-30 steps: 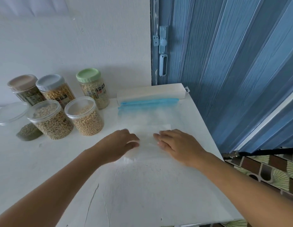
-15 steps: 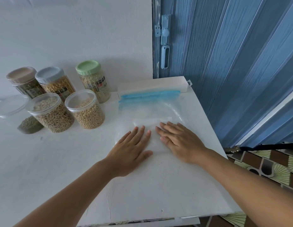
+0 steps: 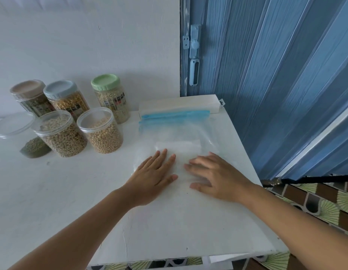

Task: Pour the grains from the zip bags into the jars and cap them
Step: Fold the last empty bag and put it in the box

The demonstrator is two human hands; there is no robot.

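Basically both hands flat, fingers straight and spread: left hand (image 3: 152, 177) and right hand (image 3: 214, 178) press the empty zip bag (image 3: 177, 137) on the table (image 3: 52, 191). Risk: bag slides toward the filled clear-lidded jars (image 3: 100, 131), knocking one.

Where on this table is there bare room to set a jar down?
Bare tabletop lies in front of the jars, left of the left hand, and along the near edge below both hands. The back left is crowded with jars; the flat zip bag under the right hand covers the back right.
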